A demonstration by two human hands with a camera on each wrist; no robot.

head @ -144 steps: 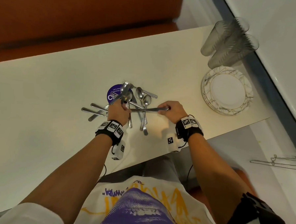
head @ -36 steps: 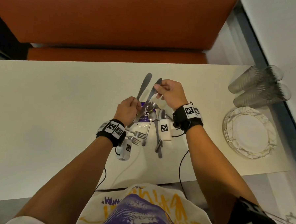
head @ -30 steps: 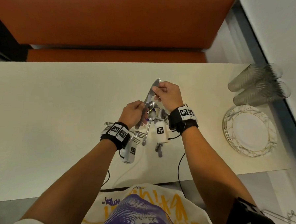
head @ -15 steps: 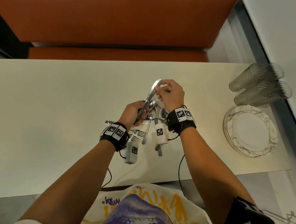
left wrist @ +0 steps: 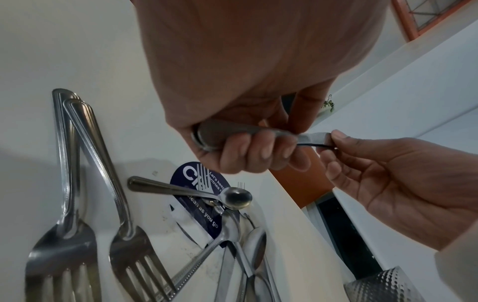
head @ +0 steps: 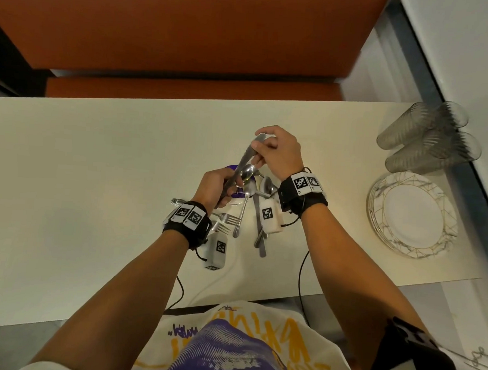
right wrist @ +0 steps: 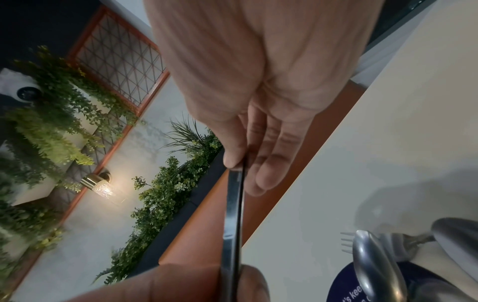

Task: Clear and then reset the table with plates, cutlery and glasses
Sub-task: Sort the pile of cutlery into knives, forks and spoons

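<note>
Two table knives (head: 245,156) are held together as one bundle above the cutlery pile. My left hand (head: 217,187) grips their handles (left wrist: 232,132) in a fist. My right hand (head: 267,149) pinches the blade tips (left wrist: 318,139) between thumb and fingers. The right wrist view shows the blades (right wrist: 232,214) edge-on. On the table below lie two forks (left wrist: 77,224), several spoons (head: 248,190) and more knives (head: 260,236), partly over a round blue sticker (left wrist: 204,183). A stack of plates (head: 413,216) and ribbed glasses (head: 429,138) on their sides sit at the right end.
The cream table (head: 97,163) runs left to right, with an orange bench (head: 188,40) behind it. A grey wall ledge (head: 468,83) borders the right end, close to the glasses. Cables from the wrist cameras hang over the near table edge (head: 300,275).
The two knives, held apart 1.2 s ago, have been brought together into one bundle. My right hand has shifted up to the blade tips. The cutlery on the table has not moved.
</note>
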